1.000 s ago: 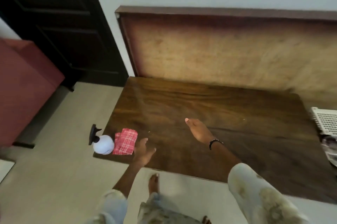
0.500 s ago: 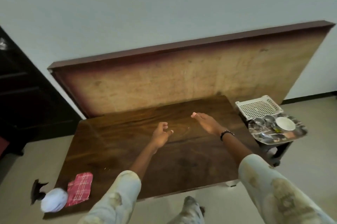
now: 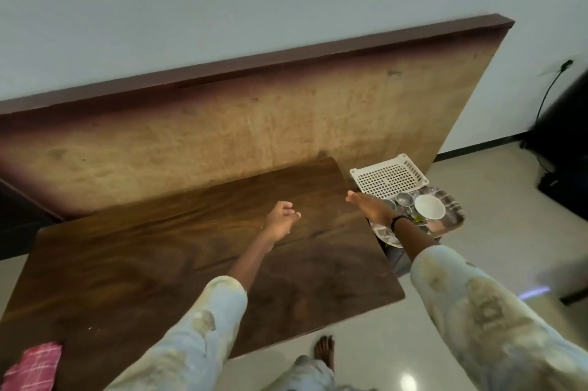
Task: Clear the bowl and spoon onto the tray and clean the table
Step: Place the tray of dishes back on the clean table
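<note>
- Centrally, the left hand (image 3: pixel 280 221) hovers over the dark wooden table (image 3: pixel 133 266), fingers loosely curled and holding nothing.
- To its right, the right hand (image 3: pixel 370 207) reaches out flat with fingers straight and together, also carrying nothing; a dark band circles its wrist.
- Just beyond the right hand's wrist, off the table's right edge, sits the metal tray (image 3: pixel 451 204); its near left part is hidden behind the hand and forearm.
- On the tray, right of the right hand, stands the white bowl (image 3: pixel 429 206), upright, beside several small metal cups (image 3: pixel 404 199) whose number is hard to make out.
- The spoon cannot be picked out among the tray's clutter.
- Behind the tray, past the right fingertips, lies a white perforated basket (image 3: pixel 388 179).
- Far below and left of the left hand, a red checked cloth (image 3: pixel 33 366) lies on the table's near corner, cut off by the frame edge.
- Behind both hands, a large wooden board (image 3: pixel 222 132) leans against the wall.
</note>
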Demonstrator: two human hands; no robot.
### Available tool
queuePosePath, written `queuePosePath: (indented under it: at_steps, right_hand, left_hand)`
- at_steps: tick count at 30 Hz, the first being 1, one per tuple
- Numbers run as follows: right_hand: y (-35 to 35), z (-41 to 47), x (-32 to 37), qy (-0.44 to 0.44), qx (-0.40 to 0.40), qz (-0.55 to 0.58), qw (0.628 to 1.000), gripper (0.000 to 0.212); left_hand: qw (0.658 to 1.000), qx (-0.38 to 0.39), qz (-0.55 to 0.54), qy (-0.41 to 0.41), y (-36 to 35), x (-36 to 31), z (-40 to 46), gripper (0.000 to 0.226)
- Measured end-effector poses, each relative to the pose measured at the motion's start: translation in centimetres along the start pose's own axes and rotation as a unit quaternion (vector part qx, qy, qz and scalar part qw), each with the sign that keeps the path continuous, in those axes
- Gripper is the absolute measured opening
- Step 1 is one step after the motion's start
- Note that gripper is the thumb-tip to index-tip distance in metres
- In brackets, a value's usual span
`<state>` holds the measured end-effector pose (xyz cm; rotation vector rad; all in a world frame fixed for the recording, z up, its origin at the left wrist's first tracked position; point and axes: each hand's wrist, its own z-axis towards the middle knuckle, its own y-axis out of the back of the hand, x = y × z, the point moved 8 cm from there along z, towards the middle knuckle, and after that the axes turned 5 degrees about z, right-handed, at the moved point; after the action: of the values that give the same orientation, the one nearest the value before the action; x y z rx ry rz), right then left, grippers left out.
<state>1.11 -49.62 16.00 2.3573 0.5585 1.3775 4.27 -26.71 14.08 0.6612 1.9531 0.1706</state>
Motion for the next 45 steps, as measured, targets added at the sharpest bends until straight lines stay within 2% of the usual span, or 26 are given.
queuePosePath:
  at_steps: [5, 9, 13, 17, 22, 27, 29, 32, 34, 39, 45]
  right_hand:
    - [4.1, 3.1, -6.8, -0.05, 0.018, 0.019, 0.998, 0.049]
    - [7.5, 5.2, -11.7, -0.069, 0.007, 0.02, 0.997, 0.05]
    - [12.1, 6.4, -16.2, -0.106, 0.002, -0.014, 0.994, 0.045]
    - [17.1, 8.8, -21.7, -0.135, 0.015, -0.018, 0.991, 0.04]
    - [22.4, 12.9, -29.5, -0.141, 0.016, -0.094, 0.985, 0.033]
    - [25.4, 15.6, -33.1, -0.143, 0.028, -0.126, 0.981, 0.035]
    - [26.0, 17.0, -34.5, -0.144, 0.032, -0.136, 0.98, 0.036]
    - [27.3, 19.5, -36.9, -0.156, 0.007, -0.133, 0.979, 0.037]
    - [28.1, 20.9, -38.1, -0.168, -0.015, -0.12, 0.978, 0.046]
    - [28.6, 24.6, -41.2, -0.207, -0.027, -0.117, 0.971, 0.056]
    - [27.3, 27.2, -45.0, -0.249, -0.033, -0.09, 0.964, 0.035]
  left_hand:
    - [0.999, 0.024, -0.023, 0.029, -5.9, -1.7, 1.6, 0.035]
    - [0.997, 0.04, -0.034, 0.058, -10.6, -1.9, 3.2, 0.018]
    - [0.99, 0.041, -0.07, 0.117, -15.8, -1.5, 4.4, 0.024]
    - [0.972, 0.04, -0.121, 0.197, -21.9, -0.9, 5.8, 0.015]
    - [0.94, 0.031, -0.182, 0.288, -29.2, 0.2, 7.3, 0.03]
    - [0.918, 0.036, -0.228, 0.322, -35.2, 0.2, 10.2, 0.036]
    - [0.908, 0.023, -0.248, 0.338, -37.1, 0.6, 11.2, 0.036]
    - [0.9, 0.005, -0.246, 0.36, -39.1, 0.8, 13.0, 0.013]
    - [0.896, -0.009, -0.246, 0.371, -39.9, 1.5, 14.2, 0.02]
    - [0.883, -0.029, -0.241, 0.401, -41.7, 3.5, 16.2, 0.021]
    - [0.866, -0.103, -0.258, 0.415, -42.3, 6.0, 18.8, 0.029]
